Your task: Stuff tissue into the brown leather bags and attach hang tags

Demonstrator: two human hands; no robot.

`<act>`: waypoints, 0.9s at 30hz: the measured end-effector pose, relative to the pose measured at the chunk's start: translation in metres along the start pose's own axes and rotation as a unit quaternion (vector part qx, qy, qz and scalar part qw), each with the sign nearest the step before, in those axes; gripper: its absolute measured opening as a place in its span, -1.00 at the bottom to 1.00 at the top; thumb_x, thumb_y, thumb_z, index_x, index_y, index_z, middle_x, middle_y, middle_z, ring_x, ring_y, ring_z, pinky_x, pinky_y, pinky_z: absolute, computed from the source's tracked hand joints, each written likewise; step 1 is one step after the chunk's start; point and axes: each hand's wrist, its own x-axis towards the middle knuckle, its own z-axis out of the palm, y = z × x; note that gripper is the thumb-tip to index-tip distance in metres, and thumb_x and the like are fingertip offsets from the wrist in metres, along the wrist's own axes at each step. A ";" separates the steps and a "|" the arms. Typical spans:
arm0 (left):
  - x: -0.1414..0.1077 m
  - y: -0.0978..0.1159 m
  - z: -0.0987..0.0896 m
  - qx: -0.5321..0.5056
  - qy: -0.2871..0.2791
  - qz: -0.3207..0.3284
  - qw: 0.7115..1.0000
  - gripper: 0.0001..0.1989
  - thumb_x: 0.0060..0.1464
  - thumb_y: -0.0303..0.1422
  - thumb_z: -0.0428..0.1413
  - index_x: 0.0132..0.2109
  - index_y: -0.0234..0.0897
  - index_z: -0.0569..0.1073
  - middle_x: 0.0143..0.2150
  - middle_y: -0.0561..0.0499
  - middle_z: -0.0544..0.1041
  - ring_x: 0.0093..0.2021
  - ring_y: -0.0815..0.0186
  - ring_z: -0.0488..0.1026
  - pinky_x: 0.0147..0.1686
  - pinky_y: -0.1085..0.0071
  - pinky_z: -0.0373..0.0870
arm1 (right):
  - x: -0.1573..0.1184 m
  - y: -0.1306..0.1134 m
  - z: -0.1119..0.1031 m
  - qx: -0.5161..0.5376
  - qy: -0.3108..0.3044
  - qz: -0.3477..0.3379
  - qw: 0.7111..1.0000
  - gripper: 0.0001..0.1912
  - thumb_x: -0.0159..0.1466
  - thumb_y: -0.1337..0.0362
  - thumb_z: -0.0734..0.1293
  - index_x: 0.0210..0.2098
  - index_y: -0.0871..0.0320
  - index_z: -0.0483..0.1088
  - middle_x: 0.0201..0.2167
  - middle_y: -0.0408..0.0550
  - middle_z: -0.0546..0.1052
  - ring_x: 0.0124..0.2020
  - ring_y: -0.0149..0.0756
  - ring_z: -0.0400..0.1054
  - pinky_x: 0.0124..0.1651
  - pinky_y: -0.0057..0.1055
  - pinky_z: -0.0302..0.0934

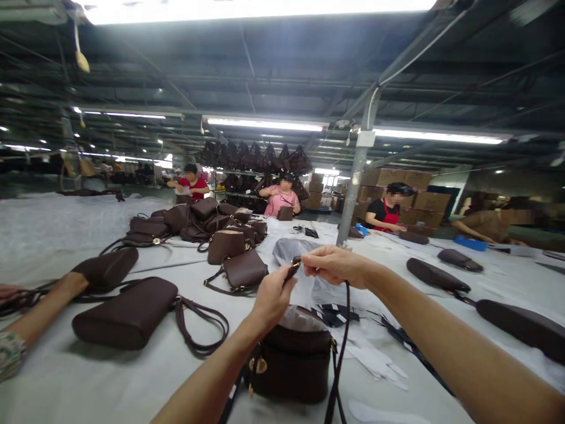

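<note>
A dark brown handbag (pixel 293 365) stands upright on the table in front of me, its top open with clear plastic inside. A round gold tag (pixel 258 365) hangs at its left side. Above the bag, my left hand (pixel 274 294) is closed around a short strap piece with a gold-coloured metal fitting. My right hand (pixel 335 265) pinches the strap's end at that fitting. From below the right hand a long dark shoulder strap (pixel 347 318) hangs down past the bag's right side. How the fitting joins the strap is too small to tell.
Brown bags (pixel 128 312) lie to the left, and several more are piled farther back. Another person's arm (pixel 48 312) reaches in at left. Paper pieces (pixel 375 359) and black straps lie at right. A metal post (pixel 355 188) rises beyond my hands; people work across the table.
</note>
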 end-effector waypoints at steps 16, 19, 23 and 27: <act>0.030 -0.041 -0.060 -0.208 -0.029 -0.198 0.957 -0.58 0.04 -0.02 0.11 -0.49 -0.22 0.18 -0.69 0.26 0.05 -0.74 0.54 -0.09 -0.72 0.57 -0.19 | -0.095 0.108 -0.085 0.172 0.118 0.074 0.975 -0.48 0.09 -0.16 0.39 -0.53 0.22 0.31 -0.64 -0.33 0.05 -0.67 -0.63 -0.26 -0.65 -0.57 -0.41; 0.034 -0.030 -0.049 -0.273 -0.061 -0.208 0.937 -0.53 0.08 0.06 0.06 -0.47 -0.25 0.22 -0.67 0.18 0.19 -0.73 0.51 0.09 -0.73 0.58 0.01 | -0.072 0.097 -0.051 0.212 0.055 0.063 0.974 -0.48 0.08 -0.16 0.41 -0.48 0.22 0.32 -0.63 -0.31 0.17 -0.71 -0.68 -0.24 -0.67 -0.61 -0.42; 0.040 -0.021 -0.034 -0.444 -0.053 -0.244 0.861 -0.67 0.22 -0.10 0.00 -0.27 -0.32 0.35 -0.25 -0.15 0.54 -0.31 0.24 0.54 -0.36 0.34 0.49 | -0.035 0.078 0.008 0.227 -0.051 0.047 0.971 -0.52 0.15 -0.14 0.35 -0.39 0.20 0.35 -0.66 -0.29 0.27 -0.75 -0.66 -0.23 -0.72 -0.61 -0.39; 0.042 -0.028 -0.035 -0.618 -0.012 -0.277 0.735 -0.79 0.28 -0.28 -0.05 -0.29 -0.30 0.31 -0.28 -0.10 0.54 -0.35 0.27 0.55 -0.33 0.32 0.49 | -0.014 0.081 0.041 0.191 -0.068 0.067 0.977 -0.53 0.21 -0.12 0.28 -0.42 0.22 0.36 -0.69 -0.26 0.30 -0.78 -0.64 -0.17 -0.74 -0.60 -0.31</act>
